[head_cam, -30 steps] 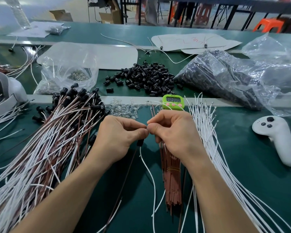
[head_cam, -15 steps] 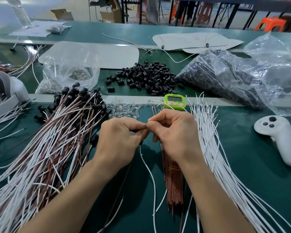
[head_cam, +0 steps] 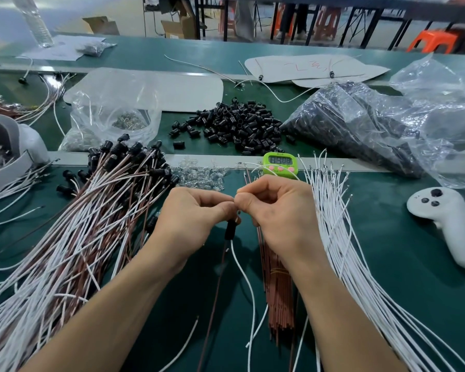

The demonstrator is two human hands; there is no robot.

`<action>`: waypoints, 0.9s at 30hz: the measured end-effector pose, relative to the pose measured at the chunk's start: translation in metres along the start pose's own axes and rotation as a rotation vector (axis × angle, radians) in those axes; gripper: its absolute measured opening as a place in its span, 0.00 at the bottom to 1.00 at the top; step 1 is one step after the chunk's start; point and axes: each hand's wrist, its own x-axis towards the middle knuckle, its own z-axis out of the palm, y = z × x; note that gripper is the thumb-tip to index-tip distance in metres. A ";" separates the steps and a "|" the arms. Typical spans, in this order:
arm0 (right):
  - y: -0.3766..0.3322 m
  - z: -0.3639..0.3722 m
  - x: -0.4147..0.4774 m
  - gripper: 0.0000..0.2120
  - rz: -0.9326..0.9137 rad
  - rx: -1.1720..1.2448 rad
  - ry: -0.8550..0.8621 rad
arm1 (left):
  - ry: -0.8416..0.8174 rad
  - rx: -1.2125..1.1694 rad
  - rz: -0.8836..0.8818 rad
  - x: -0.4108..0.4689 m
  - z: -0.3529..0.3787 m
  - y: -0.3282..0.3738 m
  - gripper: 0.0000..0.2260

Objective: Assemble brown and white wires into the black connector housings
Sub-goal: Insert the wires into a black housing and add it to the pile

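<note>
Slipping out: judged the main risk. The brown wire (head_cam: 212, 304) and white wire (head_cam: 249, 291) hang free below the black connector housing (head_cam: 230, 229), and a tug before the terminals lock could pull one back out.
Misseating: the join is hidden behind the fingertips, so a terminal going in crooked or into the wrong slot would be caught by feel alone.
Snagging: the trailing ends lie just beside the brown wire bundle (head_cam: 277, 291) and near the finished pile (head_cam: 78, 224); lifting could drag neighbours along.
Left hand (head_cam: 191, 218): curled, thumb and fingers pinching the housing's upper end.
Right hand (head_cam: 277, 210): curled tight, thumb and forefinger pressed together against the left fingertips. What it pinches cannot be told.
Housing: small, dark and tube-like, hanging upright just under the meeting fingertips, between the hands, above the green mat (head_cam: 387, 264).
Wires: thin, both leaving the housing's lower end. Brown runs nearly straight down, and white curves to its right.
</note>
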 end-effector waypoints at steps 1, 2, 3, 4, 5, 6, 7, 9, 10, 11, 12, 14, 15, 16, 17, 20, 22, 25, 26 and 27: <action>0.000 0.000 0.000 0.06 0.003 0.004 -0.008 | 0.000 -0.006 -0.006 0.000 0.000 0.000 0.05; 0.000 0.000 0.001 0.05 0.015 0.031 -0.019 | 0.004 -0.014 -0.009 0.000 0.001 0.000 0.05; 0.000 -0.001 0.001 0.03 0.039 0.084 -0.029 | 0.012 -0.022 -0.010 0.000 0.001 0.001 0.06; -0.001 -0.002 0.002 0.02 0.076 0.154 -0.036 | 0.020 -0.031 -0.011 0.001 0.002 0.001 0.06; -0.001 -0.003 0.002 0.03 0.117 0.210 -0.036 | 0.028 -0.038 -0.013 0.001 0.002 0.001 0.07; 0.000 -0.004 0.002 0.04 0.155 0.231 -0.045 | 0.035 -0.042 -0.015 0.001 0.003 0.001 0.08; 0.000 -0.005 0.003 0.05 0.183 0.207 -0.067 | 0.044 -0.045 -0.015 0.001 0.003 0.001 0.08; 0.001 -0.007 0.002 0.03 0.203 0.097 -0.154 | 0.076 -0.062 -0.022 0.002 0.002 0.000 0.07; 0.001 -0.007 0.002 0.02 0.210 0.051 -0.200 | 0.099 -0.078 -0.031 0.002 0.002 -0.001 0.06; 0.000 -0.007 0.001 0.01 0.215 0.020 -0.239 | 0.121 -0.092 -0.040 0.003 0.001 -0.001 0.06; -0.001 -0.007 0.000 0.02 0.219 -0.002 -0.265 | 0.135 -0.096 -0.043 0.003 0.001 -0.001 0.07; -0.001 -0.004 -0.002 0.03 0.212 -0.035 -0.254 | 0.146 -0.085 -0.034 0.004 0.002 -0.001 0.11; -0.001 -0.003 -0.003 0.04 0.201 -0.053 -0.219 | 0.149 -0.078 -0.027 0.003 0.002 -0.001 0.12; -0.001 -0.001 -0.003 0.05 0.187 -0.072 -0.179 | 0.153 -0.072 -0.021 0.003 0.003 -0.001 0.13; 0.000 0.001 -0.004 0.05 0.172 -0.081 -0.141 | 0.160 -0.069 -0.016 0.003 0.004 0.000 0.13; 0.000 0.007 -0.006 0.06 0.139 -0.065 -0.071 | 0.193 -0.069 -0.001 0.003 0.004 0.002 0.14; 0.000 0.010 -0.006 0.08 0.122 -0.064 -0.036 | 0.225 -0.054 0.009 0.002 0.003 0.002 0.13; 0.000 0.010 -0.005 0.08 0.120 -0.035 -0.009 | 0.248 -0.041 0.019 0.001 0.003 0.002 0.13; 0.001 0.009 -0.004 0.07 0.124 -0.027 -0.013 | 0.246 -0.050 0.016 0.001 0.003 0.002 0.13; 0.001 0.008 -0.004 0.06 0.129 -0.024 -0.020 | 0.239 -0.065 0.009 0.001 0.003 0.002 0.12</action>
